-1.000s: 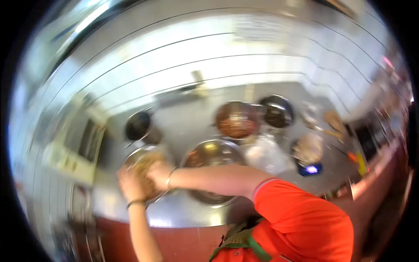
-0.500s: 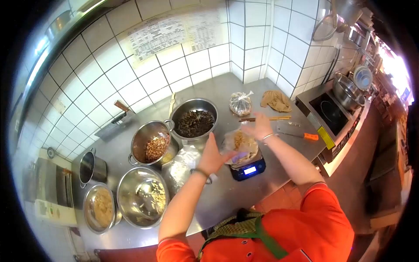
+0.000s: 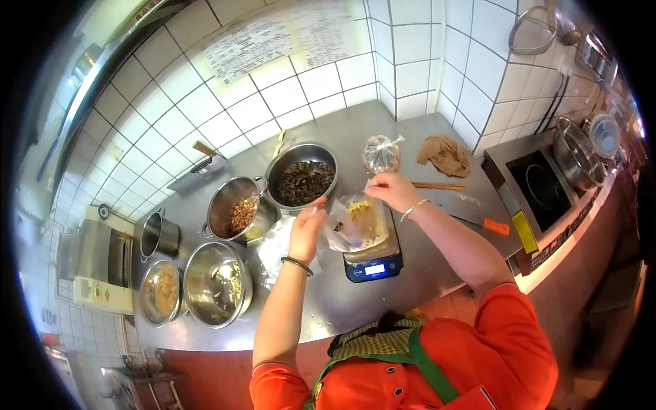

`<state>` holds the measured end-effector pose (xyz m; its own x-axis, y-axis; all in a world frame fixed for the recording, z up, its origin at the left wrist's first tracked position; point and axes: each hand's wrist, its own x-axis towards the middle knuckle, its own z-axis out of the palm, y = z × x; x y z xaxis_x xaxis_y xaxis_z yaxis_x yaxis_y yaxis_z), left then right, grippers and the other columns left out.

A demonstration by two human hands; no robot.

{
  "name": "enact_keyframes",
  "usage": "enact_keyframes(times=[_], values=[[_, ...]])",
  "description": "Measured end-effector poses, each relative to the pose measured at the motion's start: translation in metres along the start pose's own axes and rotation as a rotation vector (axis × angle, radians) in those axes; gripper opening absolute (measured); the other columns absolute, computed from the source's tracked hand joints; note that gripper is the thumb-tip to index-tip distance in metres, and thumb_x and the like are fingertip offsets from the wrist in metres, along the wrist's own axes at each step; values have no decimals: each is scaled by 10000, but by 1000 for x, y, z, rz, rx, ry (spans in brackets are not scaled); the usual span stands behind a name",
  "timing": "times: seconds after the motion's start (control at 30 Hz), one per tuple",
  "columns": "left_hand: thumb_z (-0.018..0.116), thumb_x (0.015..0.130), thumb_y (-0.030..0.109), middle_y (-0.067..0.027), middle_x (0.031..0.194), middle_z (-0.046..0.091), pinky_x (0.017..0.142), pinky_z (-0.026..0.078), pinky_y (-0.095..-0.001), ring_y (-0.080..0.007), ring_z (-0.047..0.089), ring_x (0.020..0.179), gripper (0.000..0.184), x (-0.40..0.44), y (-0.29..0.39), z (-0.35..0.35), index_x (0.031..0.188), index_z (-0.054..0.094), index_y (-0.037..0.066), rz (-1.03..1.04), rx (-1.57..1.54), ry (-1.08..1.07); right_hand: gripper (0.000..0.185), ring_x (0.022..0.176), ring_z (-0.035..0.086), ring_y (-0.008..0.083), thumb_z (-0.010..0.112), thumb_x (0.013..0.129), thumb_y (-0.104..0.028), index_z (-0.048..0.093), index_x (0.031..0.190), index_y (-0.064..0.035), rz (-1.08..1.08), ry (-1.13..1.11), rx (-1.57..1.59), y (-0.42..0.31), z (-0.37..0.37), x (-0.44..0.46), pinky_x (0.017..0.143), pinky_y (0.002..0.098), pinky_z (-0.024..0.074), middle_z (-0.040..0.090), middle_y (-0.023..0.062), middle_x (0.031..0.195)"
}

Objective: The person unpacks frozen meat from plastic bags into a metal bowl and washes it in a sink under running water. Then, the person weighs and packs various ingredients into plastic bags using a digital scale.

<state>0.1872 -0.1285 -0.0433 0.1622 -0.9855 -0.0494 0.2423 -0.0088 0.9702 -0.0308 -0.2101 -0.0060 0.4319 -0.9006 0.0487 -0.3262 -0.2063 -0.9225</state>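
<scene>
A clear plastic bag (image 3: 359,225) with yellowish pieces and a few dark bits lies open on a digital scale (image 3: 373,268) with a lit display. My right hand (image 3: 395,191) pinches the bag's far edge, fingertips together. At the bag's left side my left hand (image 3: 307,229) is closed, its fingertips at the upper left edge; the thin film between them is hard to see. Left of that hand lies a pile of clear plastic bags (image 3: 275,254). Just behind it stands a steel bowl (image 3: 326,194) of dark, leafy-looking pieces.
To the left are a pot (image 3: 217,213) of peanut-like pieces, a bowl (image 3: 198,301) with pale slices, a bowl (image 3: 147,316) of tan food and a dark pot (image 3: 160,236). Farther back are a tied bag (image 3: 381,156), a brown cloth (image 3: 445,156), chopsticks (image 3: 441,185) and an orange-handled knife (image 3: 495,226).
Both hands were spread open around the bag; now their fingers have closed at its edges. The right hand has moved slightly toward the back. Dark bits now show in the bag.
</scene>
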Motion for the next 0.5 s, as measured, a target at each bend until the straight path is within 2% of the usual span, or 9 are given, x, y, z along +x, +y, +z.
enact_keyframes(times=[0.07,0.13,0.17,0.2,0.27,0.33,0.4,0.43,0.5], values=[[470,856,150,-143,961,598,876,354,-306,-211,565,863,178,-2,11,6,874,544,-11,86,-158,-70,198,717,552,116,595,762,-191,559,697,-8,16,-124,42,8,-6,-2,652,265,432,593,44,723],[412,887,166,-126,801,592,842,381,-325,-220,570,794,173,-11,18,6,802,491,38,30,-292,-219,153,774,524,95,569,791,-162,528,717,-35,-277,-92,232,7,-9,-15,689,241,419,584,35,824],[378,906,185,-77,636,519,740,409,-318,-197,544,696,201,-18,23,12,747,428,71,-2,-315,-117,153,774,524,95,569,791,-162,528,717,-35,-270,-101,230,3,-13,-20,689,241,419,584,35,824],[378,906,185,-77,636,519,740,409,-318,-197,544,696,201,-22,20,8,747,428,71,-5,-319,-107,105,813,503,94,530,813,-129,516,763,-37,-123,-241,380,-5,-17,-26,723,237,403,565,38,863],[384,911,208,-43,586,452,616,404,-292,-153,487,626,202,-34,12,-4,784,433,59,31,-153,-90,64,852,482,93,491,836,-95,504,810,-39,32,-385,534,-15,-16,-34,757,234,386,546,41,902],[528,842,192,-28,629,445,526,372,-270,-125,426,577,195,-59,37,13,880,434,26,62,434,10,79,865,493,92,487,851,-111,490,814,-41,38,-373,489,-21,-11,-45,759,236,393,552,35,888],[599,776,182,-107,739,521,605,419,-312,-196,511,670,329,-79,58,13,1013,450,11,23,853,-95,86,852,496,87,492,854,-117,488,812,-43,2,-393,475,-34,-2,-55,752,231,397,552,32,882],[599,776,182,-107,739,521,605,419,-312,-196,511,670,329,-85,53,7,1013,450,11,7,848,-87,93,839,500,83,497,857,-124,485,809,-45,-37,-409,463,-37,6,-62,745,227,400,552,29,875],[611,752,183,-119,717,509,651,432,-335,-254,514,688,459,-93,43,-12,1152,449,28,106,1162,-137,103,806,499,70,497,858,-131,490,813,-39,-20,-446,438,-38,20,-72,718,223,406,544,16,838]])
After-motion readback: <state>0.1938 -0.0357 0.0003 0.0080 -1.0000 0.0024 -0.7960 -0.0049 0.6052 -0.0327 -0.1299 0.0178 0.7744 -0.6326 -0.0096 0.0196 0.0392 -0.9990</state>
